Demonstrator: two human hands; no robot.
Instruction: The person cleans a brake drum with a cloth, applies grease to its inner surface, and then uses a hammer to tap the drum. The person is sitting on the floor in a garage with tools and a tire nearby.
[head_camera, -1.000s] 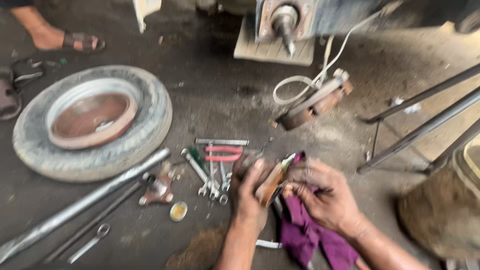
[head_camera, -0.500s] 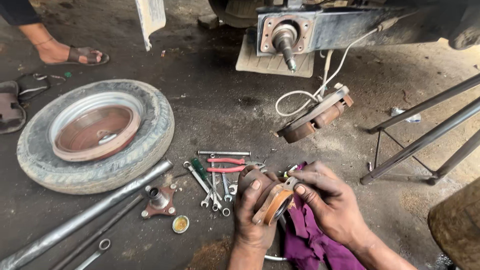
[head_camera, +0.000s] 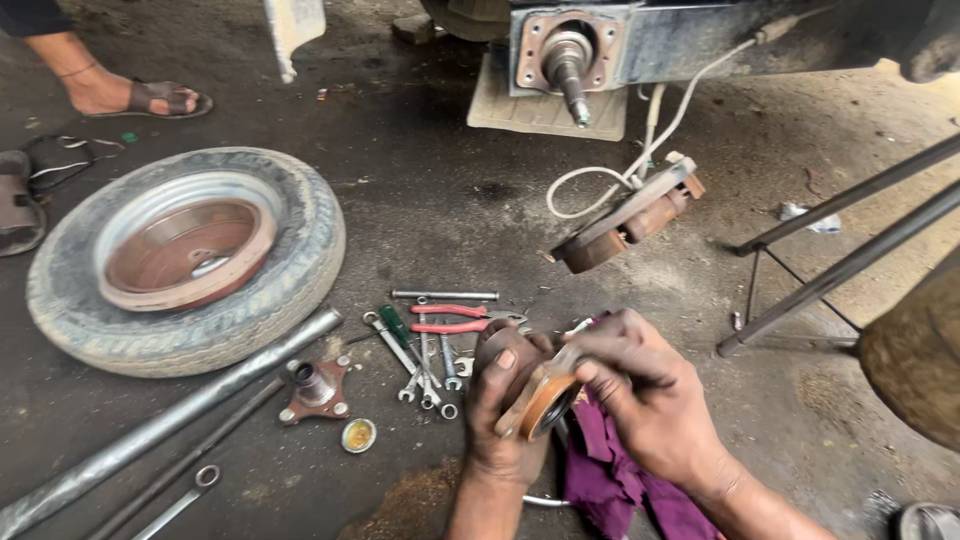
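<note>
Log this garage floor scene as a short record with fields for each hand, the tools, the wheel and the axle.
Left hand: left hand grips a round metal hub part from its left side.
Right hand: right hand holds the same part from the right, above a purple rag.
Tools: spanners and red-handled pliers lie on the floor, left of the hands.
Wheel: tyre lies flat with a brake drum resting in it.
Axle: bare stub axle sticks out at the top; a brake assembly lies below it.
</note>
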